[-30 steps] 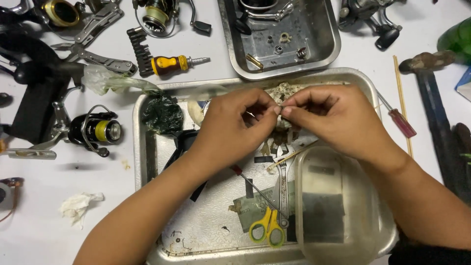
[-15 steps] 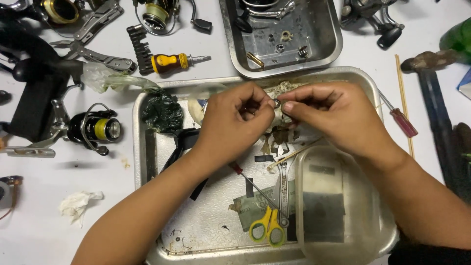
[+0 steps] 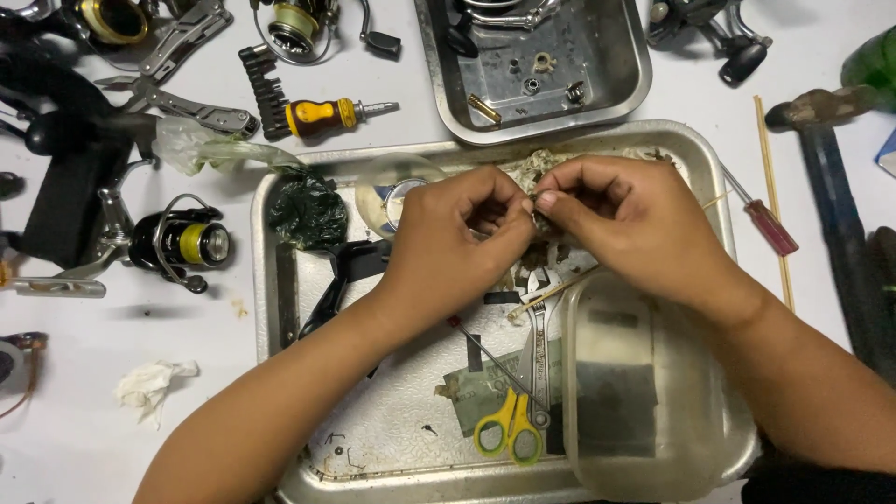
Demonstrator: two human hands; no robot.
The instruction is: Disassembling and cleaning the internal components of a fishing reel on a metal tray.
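Head | left hand, right hand fingers pinch small part over tray | likely light, stiff, fiddly; grip edges

The scene is evenly and brightly lit from overhead, with soft, short shadows. The white bench is nearly washed out toward nine o'clock and seven o'clock. The large steel tray shows a dull, diffuse sheen on its embossed floor rather than hard glare, and its rim catches a thin bright line at six o'clock. The hands cast only a faint shadow beneath them at the centre. Focus is sharp across the middle. The green object at two o'clock is soft and cropped. Dark items at ten o'clock lose detail in shadow.
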